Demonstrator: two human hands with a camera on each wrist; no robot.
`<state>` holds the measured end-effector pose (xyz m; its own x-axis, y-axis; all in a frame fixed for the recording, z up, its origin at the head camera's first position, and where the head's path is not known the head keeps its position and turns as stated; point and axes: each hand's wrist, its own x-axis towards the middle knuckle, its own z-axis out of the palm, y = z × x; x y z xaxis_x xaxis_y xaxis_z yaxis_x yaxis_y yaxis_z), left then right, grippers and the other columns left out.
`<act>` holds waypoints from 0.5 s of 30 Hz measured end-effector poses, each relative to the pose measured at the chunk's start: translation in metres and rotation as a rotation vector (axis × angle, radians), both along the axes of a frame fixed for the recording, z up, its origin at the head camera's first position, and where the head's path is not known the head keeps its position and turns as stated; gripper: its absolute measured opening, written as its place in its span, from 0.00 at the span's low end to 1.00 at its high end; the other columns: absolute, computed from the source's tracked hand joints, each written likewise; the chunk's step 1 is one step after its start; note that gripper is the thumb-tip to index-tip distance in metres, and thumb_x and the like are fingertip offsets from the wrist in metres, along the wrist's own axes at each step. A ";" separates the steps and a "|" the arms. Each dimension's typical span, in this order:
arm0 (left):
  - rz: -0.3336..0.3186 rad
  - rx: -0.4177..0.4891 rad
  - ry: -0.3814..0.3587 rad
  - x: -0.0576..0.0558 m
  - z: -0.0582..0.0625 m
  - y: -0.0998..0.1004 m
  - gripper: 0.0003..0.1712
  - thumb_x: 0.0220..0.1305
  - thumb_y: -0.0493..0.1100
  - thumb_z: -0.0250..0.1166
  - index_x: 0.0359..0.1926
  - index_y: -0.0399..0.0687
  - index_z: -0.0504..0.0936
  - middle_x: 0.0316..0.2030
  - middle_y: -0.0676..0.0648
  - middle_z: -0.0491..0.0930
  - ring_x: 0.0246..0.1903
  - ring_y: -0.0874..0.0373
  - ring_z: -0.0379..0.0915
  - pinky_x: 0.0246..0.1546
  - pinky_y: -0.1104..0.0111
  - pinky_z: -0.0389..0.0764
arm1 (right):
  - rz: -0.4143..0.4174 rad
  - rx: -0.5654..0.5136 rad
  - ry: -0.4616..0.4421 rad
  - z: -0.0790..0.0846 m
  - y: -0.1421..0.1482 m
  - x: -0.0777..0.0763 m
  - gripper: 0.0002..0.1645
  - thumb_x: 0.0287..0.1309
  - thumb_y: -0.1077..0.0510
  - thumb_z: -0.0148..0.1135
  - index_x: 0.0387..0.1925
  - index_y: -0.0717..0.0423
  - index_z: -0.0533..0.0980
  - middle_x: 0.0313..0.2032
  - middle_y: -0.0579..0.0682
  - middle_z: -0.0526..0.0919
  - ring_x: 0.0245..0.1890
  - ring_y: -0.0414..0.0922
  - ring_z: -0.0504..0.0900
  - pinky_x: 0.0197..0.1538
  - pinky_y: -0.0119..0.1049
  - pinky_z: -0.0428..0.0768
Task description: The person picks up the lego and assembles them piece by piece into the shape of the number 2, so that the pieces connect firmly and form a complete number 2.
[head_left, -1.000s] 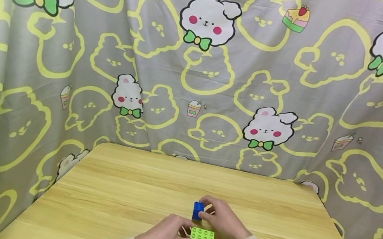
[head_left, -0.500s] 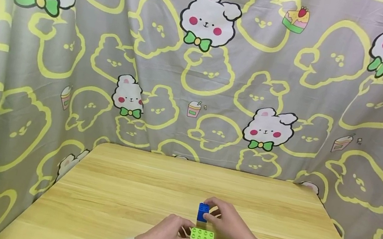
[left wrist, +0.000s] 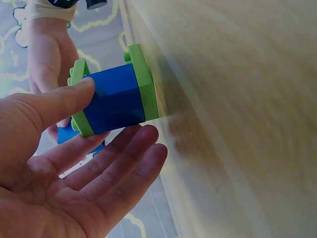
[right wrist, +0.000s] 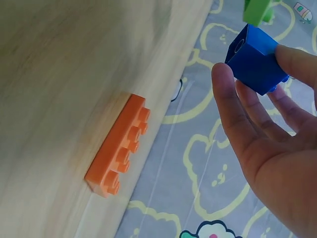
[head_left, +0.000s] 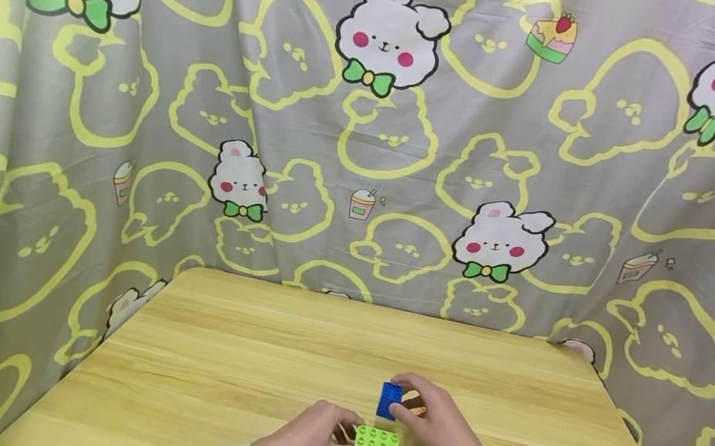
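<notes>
Near the front of the table, my left hand (head_left: pixel 310 435) pinches the left end of a small stack of toy building bricks. A lime green brick (head_left: pixel 378 440) tops it, another green one (left wrist: pixel 145 84) forms the base, and a blue brick (left wrist: pixel 116 96) sits between them at the left end. Thumb and index finger grip the stack; the other fingers extend below in the left wrist view. Just beyond it, my right hand (head_left: pixel 446 430) holds a second blue brick (right wrist: pixel 257 59) above the table between thumb and fingertips, its hollow underside partly visible in the right wrist view.
An orange brick (right wrist: pixel 119 144) with one row of studs showing lies on the wooden table (head_left: pixel 237 360), mostly hidden behind the right hand in the head view. A patterned grey curtain (head_left: pixel 387 259) closes off the back and both sides.
My right hand has shifted right and slightly nearer with its blue brick. A bit of the orange brick now shows behind its fingers. The left hand and the stack stay put.
</notes>
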<state>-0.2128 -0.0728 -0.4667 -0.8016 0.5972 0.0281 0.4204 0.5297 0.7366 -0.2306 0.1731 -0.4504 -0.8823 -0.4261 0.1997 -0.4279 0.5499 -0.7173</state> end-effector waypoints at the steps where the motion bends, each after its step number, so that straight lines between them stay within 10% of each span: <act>1: -0.002 -0.002 0.002 0.000 0.000 0.000 0.15 0.61 0.44 0.75 0.48 0.45 0.88 0.33 0.58 0.85 0.31 0.73 0.77 0.34 0.77 0.79 | 0.001 -0.001 -0.001 0.001 0.001 0.001 0.21 0.70 0.51 0.65 0.59 0.52 0.76 0.53 0.53 0.84 0.44 0.47 0.87 0.47 0.38 0.85; 15: 0.004 -0.006 0.029 -0.001 -0.003 0.000 0.17 0.61 0.44 0.76 0.49 0.43 0.87 0.33 0.58 0.86 0.31 0.73 0.77 0.34 0.77 0.79 | 0.051 -0.053 -0.027 0.001 0.007 0.023 0.23 0.70 0.46 0.64 0.59 0.52 0.76 0.53 0.51 0.83 0.46 0.46 0.86 0.44 0.33 0.84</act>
